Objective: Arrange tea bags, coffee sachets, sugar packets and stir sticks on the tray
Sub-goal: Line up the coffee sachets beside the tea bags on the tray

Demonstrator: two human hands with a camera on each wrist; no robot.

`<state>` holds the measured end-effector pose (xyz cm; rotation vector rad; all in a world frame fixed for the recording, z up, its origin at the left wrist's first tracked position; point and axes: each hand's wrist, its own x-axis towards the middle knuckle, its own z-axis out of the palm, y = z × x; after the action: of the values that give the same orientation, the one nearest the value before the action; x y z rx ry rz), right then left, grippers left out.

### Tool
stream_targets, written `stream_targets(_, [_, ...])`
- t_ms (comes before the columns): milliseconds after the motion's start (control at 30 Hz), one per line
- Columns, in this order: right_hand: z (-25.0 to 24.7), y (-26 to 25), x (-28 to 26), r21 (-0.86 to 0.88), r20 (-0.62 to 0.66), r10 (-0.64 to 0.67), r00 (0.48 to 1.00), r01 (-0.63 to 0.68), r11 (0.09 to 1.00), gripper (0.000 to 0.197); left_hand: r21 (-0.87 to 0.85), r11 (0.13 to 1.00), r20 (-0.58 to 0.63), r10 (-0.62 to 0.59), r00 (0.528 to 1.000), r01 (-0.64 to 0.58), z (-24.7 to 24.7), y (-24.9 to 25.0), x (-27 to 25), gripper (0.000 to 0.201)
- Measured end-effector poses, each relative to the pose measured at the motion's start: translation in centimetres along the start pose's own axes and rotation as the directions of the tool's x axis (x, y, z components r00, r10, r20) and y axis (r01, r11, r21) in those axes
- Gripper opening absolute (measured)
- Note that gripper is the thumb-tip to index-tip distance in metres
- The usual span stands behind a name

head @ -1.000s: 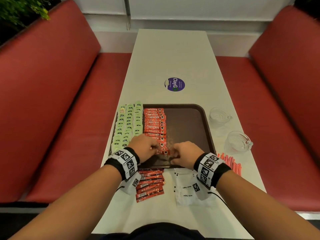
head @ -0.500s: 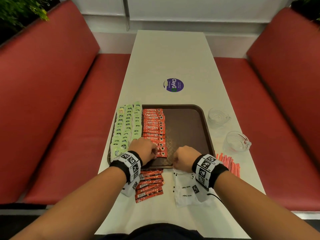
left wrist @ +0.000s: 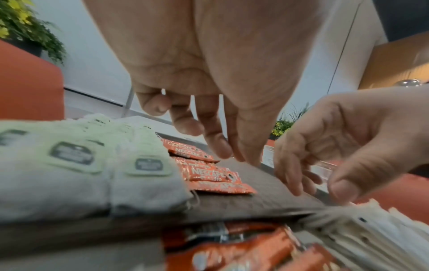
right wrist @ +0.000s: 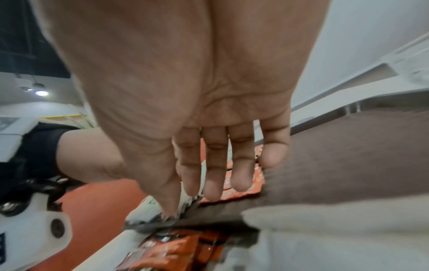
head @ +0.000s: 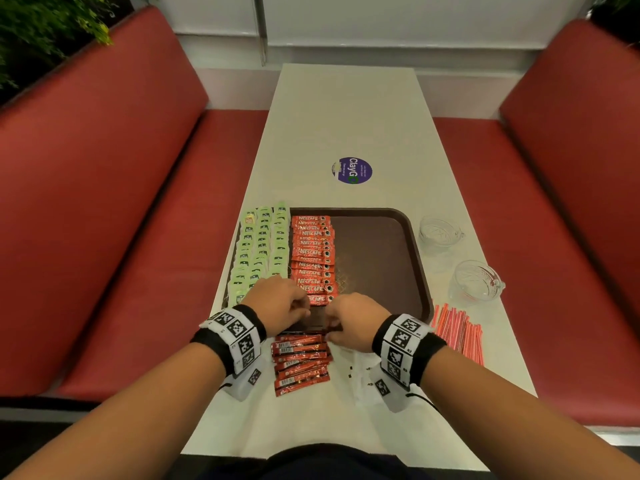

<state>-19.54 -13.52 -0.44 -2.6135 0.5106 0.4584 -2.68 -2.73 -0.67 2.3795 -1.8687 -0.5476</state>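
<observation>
Your left hand sits over the tray's near edge, fingers loosely curled, holding nothing. Your right hand is just beside it, fingers straight and together, tips down at the near rim above the loose sachets on the table. Tea bags fill the tray's left side, coffee row next to them. Sugar packets lie under your right wrist. Stir sticks lie right of the tray.

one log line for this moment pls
left hand: empty, over tray | right hand: empty, at tray's near edge | coffee sachets: loose on table
</observation>
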Motion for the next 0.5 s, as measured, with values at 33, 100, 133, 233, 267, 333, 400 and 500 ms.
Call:
stream_targets(33, [0.3, -0.7, 0.0, -0.018, 0.007, -0.023, 1.0, 0.023, 1.0, 0.015, 0.02, 1.0, 0.026, 0.012, 1.0, -0.012, 0.0, -0.1, -0.8, 0.015])
stream_targets(100, [0.9, -1.8, 0.0, -0.09, 0.027, -0.041, 0.999, 0.044, 0.995, 0.021, 0.078, 0.997, 0.086, 0.019, 0.996, -0.026, 0.2, -0.2, -2.4, 0.019])
stream_targets(133, [1.1, -2.4, 0.0, -0.13, 0.037, -0.042, 0.998, 0.047, 0.99, 0.026, 0.106, 0.994, 0.111, 0.019, 0.994, -0.031, 0.4, -0.3, -3.1, 0.022])
stream_targets(233, [2.1, -3.6, 0.3, -0.199, 0.039, -0.046, 0.998, 0.052, 0.979, 0.029, 0.196, 0.98, 0.15, 0.011, 0.989, -0.04, 1.5, -0.3, -4.8, 0.03])
stream_targets(267, [2.4, -3.9, 0.4, -0.224, 0.041, -0.04, 0.998, 0.048, 0.973, 0.028, 0.217, 0.976, 0.159, 0.002, 0.987, -0.037, 1.9, -0.3, -5.2, 0.034])
stream_targets(333, [2.9, -4.5, 0.7, -0.274, 0.053, -0.013, 0.999, 0.027, 0.961, 0.026, 0.244, 0.97, 0.173, -0.019, 0.985, -0.024, 2.7, -0.1, -5.7, 0.042])
stream_targets(400, [3.1, -4.7, 0.9, -0.294, 0.06, 0.018, 0.998, 0.001, 0.956, 0.024, 0.25, 0.968, 0.163, -0.037, 0.986, -0.005, 3.1, 0.0, -6.0, 0.048])
stream_targets(500, [3.0, -4.8, 0.9, -0.273, 0.082, 0.034, 0.996, -0.01, 0.962, 0.018, 0.27, 0.962, 0.159, -0.073, 0.985, 0.028, 3.3, 0.0, -6.2, 0.05])
